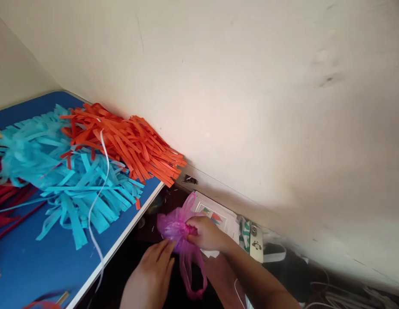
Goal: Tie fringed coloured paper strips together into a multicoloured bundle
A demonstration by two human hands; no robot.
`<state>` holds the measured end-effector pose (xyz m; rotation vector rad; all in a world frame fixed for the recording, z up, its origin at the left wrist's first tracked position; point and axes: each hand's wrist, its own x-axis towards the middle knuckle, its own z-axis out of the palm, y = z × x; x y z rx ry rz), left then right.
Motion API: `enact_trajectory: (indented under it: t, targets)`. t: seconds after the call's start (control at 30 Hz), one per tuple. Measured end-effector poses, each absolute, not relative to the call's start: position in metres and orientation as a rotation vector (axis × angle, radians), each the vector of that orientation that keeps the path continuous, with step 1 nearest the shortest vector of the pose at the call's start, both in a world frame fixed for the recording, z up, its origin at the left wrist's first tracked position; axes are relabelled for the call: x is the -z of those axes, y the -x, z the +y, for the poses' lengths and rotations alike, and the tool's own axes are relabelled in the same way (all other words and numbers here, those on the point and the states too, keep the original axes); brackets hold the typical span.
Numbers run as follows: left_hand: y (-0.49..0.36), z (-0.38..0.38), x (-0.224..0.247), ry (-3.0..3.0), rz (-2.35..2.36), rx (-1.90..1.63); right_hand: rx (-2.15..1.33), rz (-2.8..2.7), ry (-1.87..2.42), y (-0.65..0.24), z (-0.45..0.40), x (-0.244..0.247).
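Observation:
A thin pink-purple plastic bag point(175, 225) is bunched up beside the table's edge, one handle loop pointing up and another hanging down. My right hand point(205, 234) is closed around its gathered neck, thumb and fingers pinching the plastic. My left hand point(152, 272) lies against the bag's near side, its fingers stretched out and touching the plastic. What is inside the bag cannot be made out.
On the blue table point(22, 266) lie orange paper fringe point(135, 146), light-blue paper fringe point(80, 189) and a white cord point(98, 197) hanging over the edge. Papers point(231, 221) and a panda-marked item point(256, 244) sit by the wall point(251, 107). Loose cables point(334, 296) lie lower right.

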<state>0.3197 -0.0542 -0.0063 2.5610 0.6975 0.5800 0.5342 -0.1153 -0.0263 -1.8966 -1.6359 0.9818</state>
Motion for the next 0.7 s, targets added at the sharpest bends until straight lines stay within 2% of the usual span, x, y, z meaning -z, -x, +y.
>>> enact_trajectory:
  t: [0.13, 0.3, 0.4, 0.57, 0.7]
  targets:
    - [-0.333, -0.075, 0.009, -2.531, 0.688, -0.502, -1.055, -1.787, 1.688, -0.519, -0.145, -0.002]
    - [-0.307, -0.065, 0.006, -2.229, 0.976, -0.273, -1.018, -1.475, 1.69, -0.513, -0.157, 0.001]
    - [-0.296, -0.062, 0.001, -2.209, 1.078, -0.297, -0.876, -1.391, 1.699, -0.51, -0.152, 0.002]
    - [-0.304, -0.07, -0.014, -2.182, 0.95, -0.394, -0.684, -1.705, 1.504, -0.505, -0.145, -0.004]
    - [-0.308, -0.058, -0.015, -1.923, 0.982, -0.425, -0.718, -1.674, 1.435, -0.523, -0.147, 0.001]
